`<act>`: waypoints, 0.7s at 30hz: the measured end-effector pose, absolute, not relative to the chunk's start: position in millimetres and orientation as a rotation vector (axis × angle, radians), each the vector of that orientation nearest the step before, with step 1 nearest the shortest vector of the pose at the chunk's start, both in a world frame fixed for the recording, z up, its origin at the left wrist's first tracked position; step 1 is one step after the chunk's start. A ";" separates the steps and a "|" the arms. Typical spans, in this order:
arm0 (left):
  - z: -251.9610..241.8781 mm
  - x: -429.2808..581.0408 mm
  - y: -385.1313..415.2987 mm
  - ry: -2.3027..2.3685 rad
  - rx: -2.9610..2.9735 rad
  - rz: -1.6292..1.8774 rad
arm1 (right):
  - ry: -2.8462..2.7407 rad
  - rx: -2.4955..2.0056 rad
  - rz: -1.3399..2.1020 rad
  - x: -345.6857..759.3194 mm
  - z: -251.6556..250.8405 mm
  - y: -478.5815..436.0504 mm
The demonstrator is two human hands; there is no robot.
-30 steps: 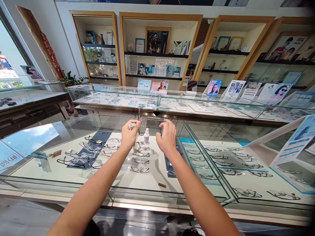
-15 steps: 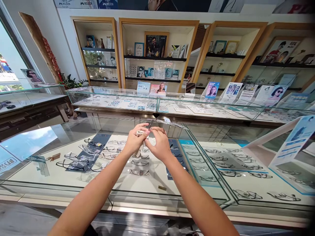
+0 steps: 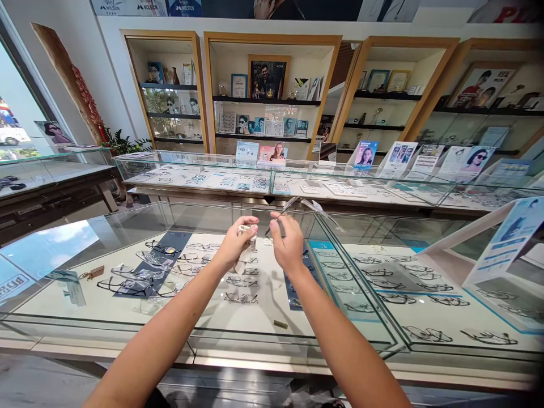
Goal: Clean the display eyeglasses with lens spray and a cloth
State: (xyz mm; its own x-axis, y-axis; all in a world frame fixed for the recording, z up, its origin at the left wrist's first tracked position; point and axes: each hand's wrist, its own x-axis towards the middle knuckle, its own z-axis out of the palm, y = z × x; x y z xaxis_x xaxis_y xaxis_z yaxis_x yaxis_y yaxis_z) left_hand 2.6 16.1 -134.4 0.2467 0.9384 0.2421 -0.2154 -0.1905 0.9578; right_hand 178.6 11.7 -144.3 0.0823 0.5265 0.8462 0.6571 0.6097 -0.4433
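Over a glass display counter (image 3: 127,238), my left hand (image 3: 236,243) is closed on a pale cloth (image 3: 238,265) that hangs below the fingers. My right hand (image 3: 287,243) pinches a thin pair of glasses (image 3: 297,207), held up at the level of the counter's far edge, one slim temple pointing up and left, a clear part sticking out to the right. The two hands are a short gap apart. A small white bottle (image 3: 254,242) stands on the glass just behind my left fingers, mostly hidden by them.
Under the glass lie rows of spectacle frames (image 3: 240,280). A second glass counter (image 3: 272,181) runs behind, with leaflets and cards on top. Wall shelves (image 3: 263,102) hold pictures. A blue-and-white sign (image 3: 505,243) stands at the right. A small brown tag (image 3: 94,271) lies at the left.
My right hand reached over to the left hand, took the glasses from it, and has drawn back to the right with them. The left hand has kept the cloth and lowered slightly.
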 end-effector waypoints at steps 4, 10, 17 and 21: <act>-140.9 11.0 10.8 0.746 1.557 0.989 | -1.415 -1.055 -0.161 189.0 -140.5 16.5; -158.3 19.4 10.6 0.787 1.943 0.923 | -1.427 -1.070 -0.189 190.8 -143.9 20.6; -164.2 14.8 22.7 1.233 2.156 1.301 | -1.450 -1.066 -0.188 189.3 -147.7 23.2; -169.6 15.3 25.8 1.487 2.114 1.302 | -1.455 -1.072 -0.182 189.4 -149.9 25.4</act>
